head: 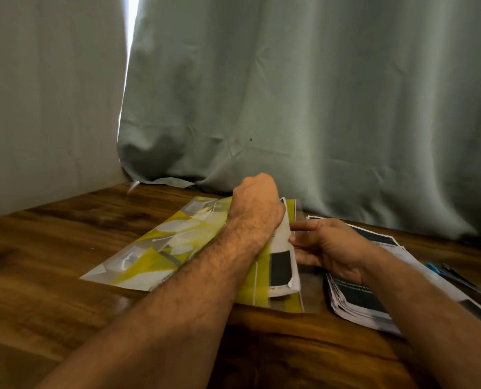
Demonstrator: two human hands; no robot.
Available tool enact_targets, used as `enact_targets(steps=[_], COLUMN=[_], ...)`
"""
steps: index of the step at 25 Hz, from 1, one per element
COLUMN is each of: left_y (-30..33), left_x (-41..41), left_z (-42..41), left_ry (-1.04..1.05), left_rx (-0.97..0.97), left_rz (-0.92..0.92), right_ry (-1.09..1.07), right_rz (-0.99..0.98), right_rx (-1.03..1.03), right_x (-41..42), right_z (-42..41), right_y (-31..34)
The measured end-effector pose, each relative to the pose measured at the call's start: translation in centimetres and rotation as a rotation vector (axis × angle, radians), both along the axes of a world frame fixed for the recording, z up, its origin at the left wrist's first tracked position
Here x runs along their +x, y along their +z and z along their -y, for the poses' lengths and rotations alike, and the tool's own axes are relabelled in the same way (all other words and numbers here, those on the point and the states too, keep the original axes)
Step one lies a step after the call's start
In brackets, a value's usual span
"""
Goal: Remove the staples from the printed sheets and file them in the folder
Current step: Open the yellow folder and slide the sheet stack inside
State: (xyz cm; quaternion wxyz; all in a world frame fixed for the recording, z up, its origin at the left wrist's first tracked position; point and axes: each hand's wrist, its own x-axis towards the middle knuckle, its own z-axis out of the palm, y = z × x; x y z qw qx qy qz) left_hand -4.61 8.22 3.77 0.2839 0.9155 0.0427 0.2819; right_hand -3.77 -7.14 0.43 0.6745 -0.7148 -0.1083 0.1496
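Left hand (254,200) grip clenched over sheets (283,265) in folder (177,242); right hand (329,245) grip apart, touching them.

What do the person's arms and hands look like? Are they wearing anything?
Both arms are bare right up to the bottom edge of the picture: no sleeves show. The forearms are hairy. The left hand and right hand wear no gloves, and no rings, watch or bracelets can be seen.
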Motion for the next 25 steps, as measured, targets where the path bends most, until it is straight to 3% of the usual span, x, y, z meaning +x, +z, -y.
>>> enact_targets(steps=[10, 16, 18, 21, 25], left_y=[-1.3, -3.5, -3.7, -3.9, -5.3], left_x=[0.9, 1.5, 1.1, 0.5, 1.7], left_z=[0.8, 0.4, 0.8, 2.1, 3.2], left_ry=[-0.030, -0.129, -0.298, -0.537, -0.663], left_rx=[0.093, 0.320, 0.320, 0.280, 0.242], left_rz=[-0.004, -0.181, -0.113, 0.016, -0.072], right_ry=[-0.025, -0.468, -0.667, -0.760, -0.807], right_rz=[0.099, 0.299, 0.398, 0.436, 0.368], right_rx=[-0.034, 0.069, -0.124, -0.650, -1.077], right_x=[1.1, 0.4, 0.6, 0.8, 0.4], right_z=[-2.9, 2.6, 6.4, 11.3, 14.6], right_y=[-1.8, 1.2, 1.5, 1.4, 1.2])
